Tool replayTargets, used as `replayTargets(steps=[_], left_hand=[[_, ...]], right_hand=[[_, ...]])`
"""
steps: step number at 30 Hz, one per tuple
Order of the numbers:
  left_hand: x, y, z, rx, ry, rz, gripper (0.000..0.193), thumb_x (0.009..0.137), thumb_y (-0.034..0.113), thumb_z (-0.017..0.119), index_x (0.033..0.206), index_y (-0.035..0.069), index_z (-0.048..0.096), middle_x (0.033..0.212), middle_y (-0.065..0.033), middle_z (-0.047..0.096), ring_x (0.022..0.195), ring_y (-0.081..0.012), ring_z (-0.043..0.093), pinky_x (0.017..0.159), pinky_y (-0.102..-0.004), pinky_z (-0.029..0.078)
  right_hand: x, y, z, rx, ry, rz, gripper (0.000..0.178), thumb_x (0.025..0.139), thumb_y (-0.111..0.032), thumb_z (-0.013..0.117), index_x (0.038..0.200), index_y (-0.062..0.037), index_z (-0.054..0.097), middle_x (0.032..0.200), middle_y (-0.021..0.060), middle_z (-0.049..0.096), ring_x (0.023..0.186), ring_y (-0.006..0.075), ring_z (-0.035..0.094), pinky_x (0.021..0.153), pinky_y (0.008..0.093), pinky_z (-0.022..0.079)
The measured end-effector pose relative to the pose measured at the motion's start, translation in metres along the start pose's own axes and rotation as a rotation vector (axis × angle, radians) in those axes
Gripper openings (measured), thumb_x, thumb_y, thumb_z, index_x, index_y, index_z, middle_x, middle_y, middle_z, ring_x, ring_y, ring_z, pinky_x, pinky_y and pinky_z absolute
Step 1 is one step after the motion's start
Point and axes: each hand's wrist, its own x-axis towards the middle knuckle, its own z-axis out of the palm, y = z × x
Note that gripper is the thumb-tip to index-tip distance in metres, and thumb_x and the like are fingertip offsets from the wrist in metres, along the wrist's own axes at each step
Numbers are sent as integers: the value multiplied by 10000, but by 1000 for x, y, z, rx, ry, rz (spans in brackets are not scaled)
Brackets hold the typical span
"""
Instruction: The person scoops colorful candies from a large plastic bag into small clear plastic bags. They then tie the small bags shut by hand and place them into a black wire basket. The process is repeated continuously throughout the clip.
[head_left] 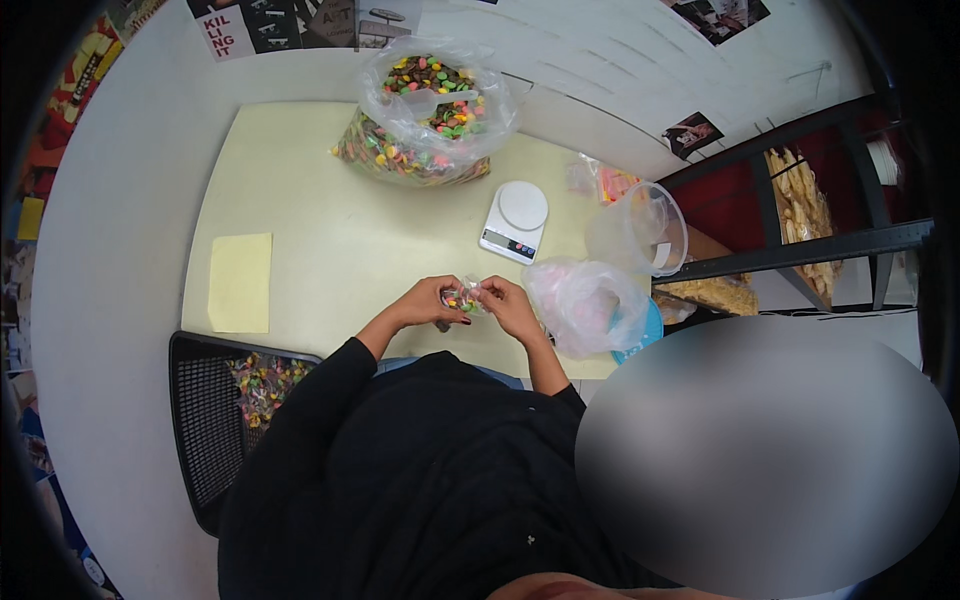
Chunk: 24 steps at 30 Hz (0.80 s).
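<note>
Close in front of my body, at the table's near edge, I hold a small clear plastic bag of colourful candies (456, 299) between both hands. My left hand (427, 303) is closed around the filled part of the bag. At the bag's other end my right hand (505, 304) pinches the gathered plastic. Beyond them, at the back of the table, stands a large open clear bag of coloured candies (414, 154) with a pale scoop (424, 103) lying on top. A white kitchen scale (522, 212) sits ahead of my right hand.
A crumpled translucent plastic bag (588, 305) and a blue round item (645, 333) lie right of my hands. Behind them is a clear plastic tub (640, 232). A yellow sheet (240, 284) lies left; a black basket (205, 440) holds several small candy bags. Dark shelving (800, 252) borders the right.
</note>
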Motion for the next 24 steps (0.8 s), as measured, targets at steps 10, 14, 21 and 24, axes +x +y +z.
replayTargets(steps=[10,14,21,24], left_hand=[[-17,-14,-46,-200,411,89,399,964,187,532,1336,52,483,1200,-103,597,1042,-172,603,905,-302,464],[-18,-37,-53,-87,423,108,388,926,111,564,1302,34,509,1217,-111,600,1104,-184,588,973,-322,446],[-6,-44,-41,-97,390,164,304,946,92,540,1240,18,559,1162,-88,627,1024,-152,608,914,-284,465],[-1,-27,-43,-63,373,140,292,964,111,517,1238,16,559,1157,-92,639,1054,-164,611,926,-296,462]], right_hand=[[4,2,-21,409,132,-99,82,889,-69,611,845,-2,630,714,19,614,644,88,538,614,246,437],[9,22,-26,248,134,1,70,898,-58,589,862,-6,618,770,36,650,657,106,579,627,253,467],[13,14,-23,221,167,31,100,882,-106,635,862,-8,633,735,-7,615,640,90,541,601,241,456],[17,5,-26,466,69,35,134,884,-125,648,863,6,629,732,-8,619,650,80,528,618,242,441]])
